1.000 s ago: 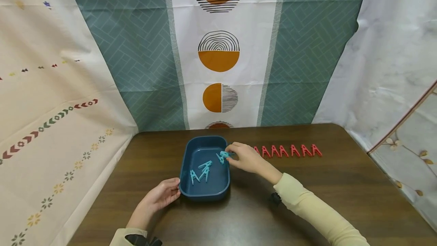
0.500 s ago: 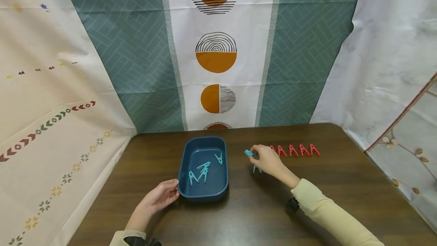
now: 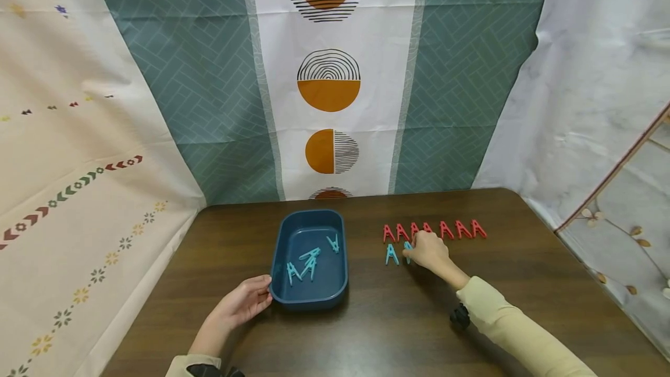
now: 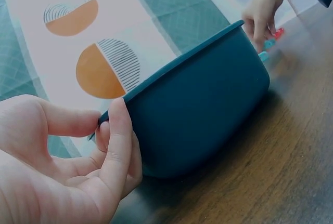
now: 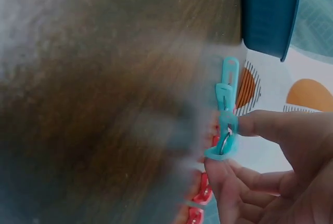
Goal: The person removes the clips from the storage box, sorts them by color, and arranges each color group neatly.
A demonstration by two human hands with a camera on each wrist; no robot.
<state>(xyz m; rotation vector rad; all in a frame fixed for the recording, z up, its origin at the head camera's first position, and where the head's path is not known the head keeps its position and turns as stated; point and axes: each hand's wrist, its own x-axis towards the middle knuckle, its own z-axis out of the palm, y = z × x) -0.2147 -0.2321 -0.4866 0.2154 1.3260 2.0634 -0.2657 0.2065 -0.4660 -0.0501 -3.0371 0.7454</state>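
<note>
My left hand (image 3: 244, 305) pinches the near-left rim of a dark blue plastic bin (image 3: 310, 305) between thumb and fingers, seen closely in the left wrist view. Inside the bin lie several turquoise clothespins (image 3: 292, 272). To its right, my right hand (image 3: 431, 253) pinches another turquoise clothespin (image 5: 227, 135) low over the table, thumb on one side and fingertips on the other. Part of that clothespin is hidden by the hand in the head view. One more turquoise clothespin (image 3: 391, 255) lies just left of it. Behind them runs a row of red clothespins (image 3: 387, 233), partly covered by my right hand.
Everything stands on a dark wooden table (image 3: 377, 330) with rounded far corners. A patterned fabric backdrop (image 3: 335, 150) hangs right behind its far edge, with more cloth at both sides.
My right hand has lifted turquoise clothespins out of the bin and moved right. One now lies before the red row, another is in its fingers beside it. The left hand stays on the rim.
</note>
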